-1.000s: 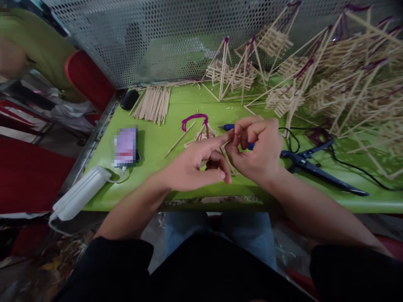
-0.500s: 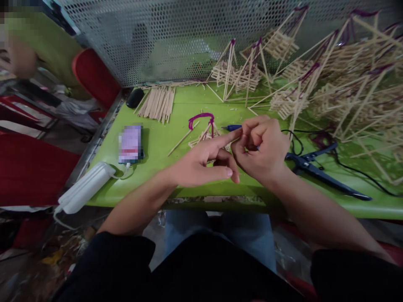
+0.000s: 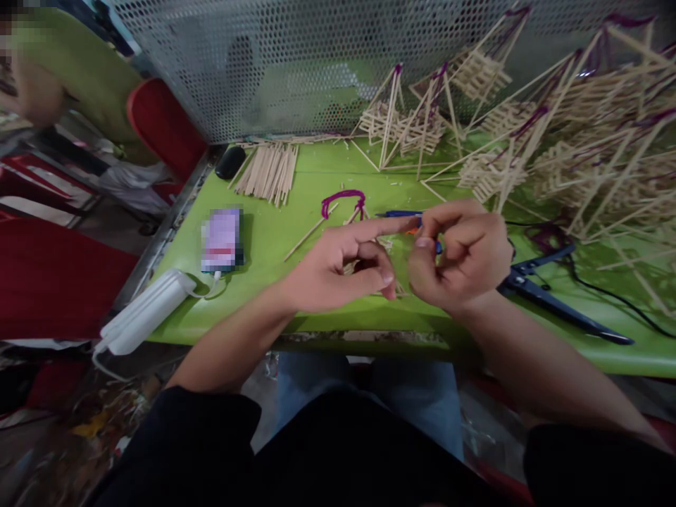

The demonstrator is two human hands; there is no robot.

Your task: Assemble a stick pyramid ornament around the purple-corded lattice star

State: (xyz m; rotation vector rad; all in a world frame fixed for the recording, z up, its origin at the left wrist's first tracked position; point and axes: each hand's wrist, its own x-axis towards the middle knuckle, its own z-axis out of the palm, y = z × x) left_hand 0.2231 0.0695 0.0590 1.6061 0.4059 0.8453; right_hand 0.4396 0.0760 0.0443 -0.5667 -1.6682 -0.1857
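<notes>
My left hand (image 3: pixel 346 267) has its index finger stretched to the fingertips of my right hand, the thumb out and the other fingers loosely bent, holding nothing. My right hand (image 3: pixel 467 253) is closed in a pinch; whatever lies between its fingers is too small or hidden to make out. Blue parts and a bit of orange show behind it, along with a blue pointed tool (image 3: pixel 398 213). Partly hidden under my left hand is a small wooden stick frame (image 3: pixel 355 220) with a purple cord loop (image 3: pixel 343 193). A loose stick (image 3: pixel 305 238) lies beside it.
Stick frames with purple cord (image 3: pixel 489 172) crowd the right. Dark-handled cutters (image 3: pixel 565 303) and a black cable (image 3: pixel 607 296) lie nearby. At left are a stick bundle (image 3: pixel 269 172), black mouse-like object (image 3: pixel 230 163), phone (image 3: pixel 222 239) and white power bank (image 3: pixel 148 313). A person sits beyond.
My right hand has shifted right, still pinched. My left index finger has followed, reaching further right. More of the blue tool and some orange now show between the hands. The view has shifted slightly.
</notes>
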